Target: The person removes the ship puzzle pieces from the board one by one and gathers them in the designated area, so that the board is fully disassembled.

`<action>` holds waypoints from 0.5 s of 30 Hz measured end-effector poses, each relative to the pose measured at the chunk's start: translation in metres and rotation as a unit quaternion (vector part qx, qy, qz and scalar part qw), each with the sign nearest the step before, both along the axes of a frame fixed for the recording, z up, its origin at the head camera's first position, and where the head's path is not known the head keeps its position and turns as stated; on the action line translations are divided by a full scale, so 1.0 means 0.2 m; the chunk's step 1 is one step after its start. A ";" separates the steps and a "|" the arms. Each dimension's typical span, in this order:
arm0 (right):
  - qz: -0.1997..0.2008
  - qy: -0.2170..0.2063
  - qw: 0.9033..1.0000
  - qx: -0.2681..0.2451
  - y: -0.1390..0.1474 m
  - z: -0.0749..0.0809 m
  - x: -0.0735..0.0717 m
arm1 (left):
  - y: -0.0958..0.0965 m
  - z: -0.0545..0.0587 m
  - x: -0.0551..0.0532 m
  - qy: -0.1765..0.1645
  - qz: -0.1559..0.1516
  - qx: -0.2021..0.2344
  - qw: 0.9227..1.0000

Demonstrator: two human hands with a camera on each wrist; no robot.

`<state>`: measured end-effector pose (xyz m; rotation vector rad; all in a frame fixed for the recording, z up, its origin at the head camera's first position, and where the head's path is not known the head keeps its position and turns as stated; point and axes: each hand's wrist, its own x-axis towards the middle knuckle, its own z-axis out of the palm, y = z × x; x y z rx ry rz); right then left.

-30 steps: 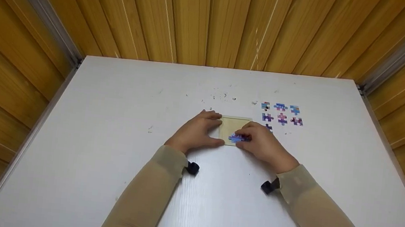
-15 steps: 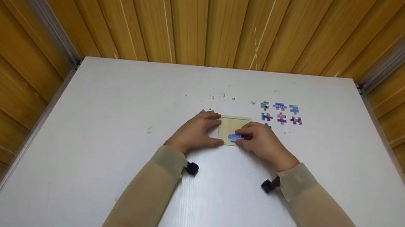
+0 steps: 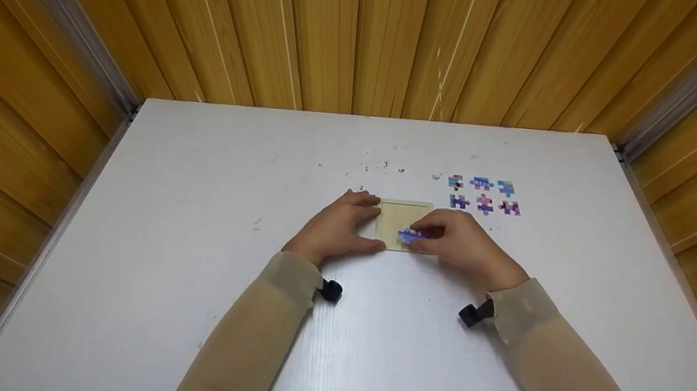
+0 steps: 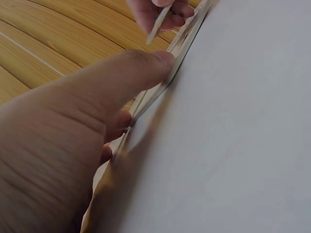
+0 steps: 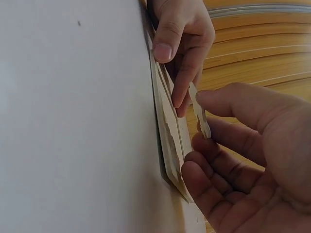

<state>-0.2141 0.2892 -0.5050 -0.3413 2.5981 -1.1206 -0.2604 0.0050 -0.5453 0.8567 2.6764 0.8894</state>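
A square, pale wooden puzzle tray (image 3: 395, 216) with a raised rim lies on the white table. My left hand (image 3: 340, 228) holds it along its left side, thumb at the near corner and fingers towards the far corner. Between thumb and fingers, my right hand (image 3: 461, 246) pinches a blue-purple jigsaw piece (image 3: 408, 235) over the tray's near right part. In the right wrist view this jigsaw piece (image 5: 200, 112) shows edge-on, tilted and raised above the tray (image 5: 170, 121). The right hand hides the tray's right side in the head view.
Several colourful jigsaw pieces (image 3: 484, 203) lie in rows beyond the right hand; one more is almost covered by that hand. Small dark specks (image 3: 385, 164) dot the table behind the tray. Wood-panelled walls (image 3: 364, 42) enclose the table.
My right hand has shifted slightly right with the jigsaw piece, which has turned and tilted. It now covers most of the nearest loose piece. The left hand and tray stay put.
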 end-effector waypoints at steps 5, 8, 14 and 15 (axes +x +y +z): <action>0.015 0.011 1.000 -0.022 0.05 0.03 -0.02 | 0.00 0.00 0.00 0.002 0.001 0.002 1.000; 0.024 0.022 0.999 -0.040 0.10 0.05 -0.03 | 0.00 0.00 0.00 0.001 0.002 -0.001 1.000; 0.021 0.038 0.998 -0.052 0.22 0.13 -0.04 | 0.00 0.01 0.00 0.002 0.001 -0.006 1.000; 0.019 0.042 0.998 -0.051 0.24 0.14 -0.04 | 0.00 0.00 0.00 0.002 0.001 -0.006 1.000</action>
